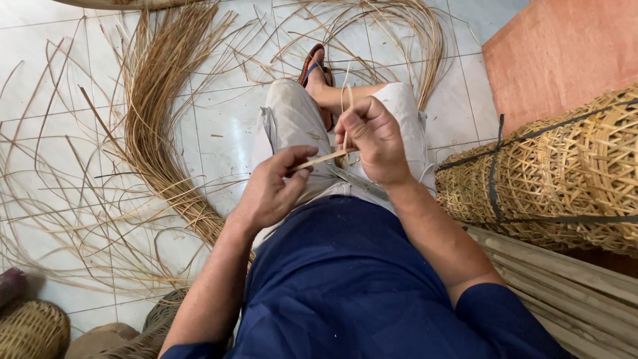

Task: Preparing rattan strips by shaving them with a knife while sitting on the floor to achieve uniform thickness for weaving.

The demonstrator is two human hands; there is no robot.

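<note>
The left hand is closed around one end of a flat, pale tan rattan strip; the thumb and the fingers pinch it from both sides. The right hand is also closed, and it grips the same strip at the other end, where the strip bends upward and stands between the fingers as a thin loop. So the strip lies between the two hands, above the lap, over the light grey trousers of the person.

One foot in a brown sandal is visible beyond the knees, on the white tiled floor. On the left of the legs lies one big bundle of long, thin, straw-coloured rattan strands — it curves over the tiles, and many loose strands spread around it, too many to count.

On the right side stand woven open-lattice rattan baskets, stacked sideways and bound with a dark strap; how many they are I cannot tell. Below them lie several long pale wooden sticks. Behind the baskets there is one flat orange-pink sheet — no label is seen on it. In the lower left corner one round, tightly woven basket shows partly.
</note>
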